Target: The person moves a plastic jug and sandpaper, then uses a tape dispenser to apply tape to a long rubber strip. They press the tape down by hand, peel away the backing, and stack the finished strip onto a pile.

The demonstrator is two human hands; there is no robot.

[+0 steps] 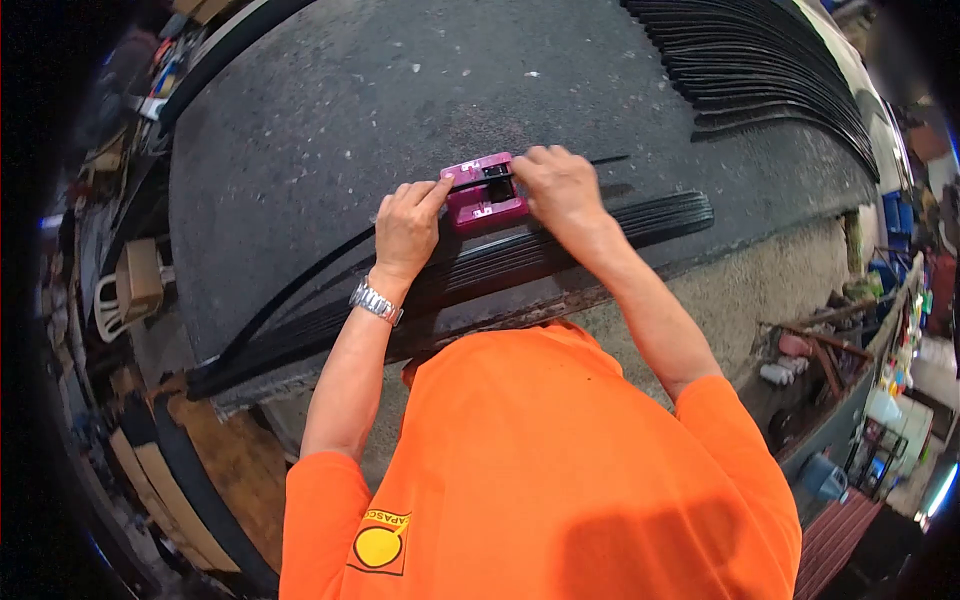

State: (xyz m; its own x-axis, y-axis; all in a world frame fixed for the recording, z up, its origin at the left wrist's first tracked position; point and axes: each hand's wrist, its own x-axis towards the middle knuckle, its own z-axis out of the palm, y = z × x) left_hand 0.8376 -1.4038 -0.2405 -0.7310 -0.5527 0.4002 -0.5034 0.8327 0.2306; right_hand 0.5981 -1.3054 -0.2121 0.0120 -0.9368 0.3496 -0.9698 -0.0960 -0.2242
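A pink block-like device (487,210) with a dark opening lies on the dark worktable. One long thin black strip (315,268) curves up from the lower left and runs across the device, its thin end showing past my right hand. My left hand (408,228), wearing a metal watch, is closed on this strip at the device's left edge. At the right edge, my right hand (560,192) has its fingers closed around the strip. The right fingertips partly hide the contact. Just below the device lies a bundle of black strips (640,222) along the table's near edge.
The broad worktable (330,110) has a dark, speckled top. Many more black strips (765,75) lie side by side at its far right. A white plastic chair (108,308) and a cardboard box (140,278) stand left; a blue water jug (824,478) is at lower right.
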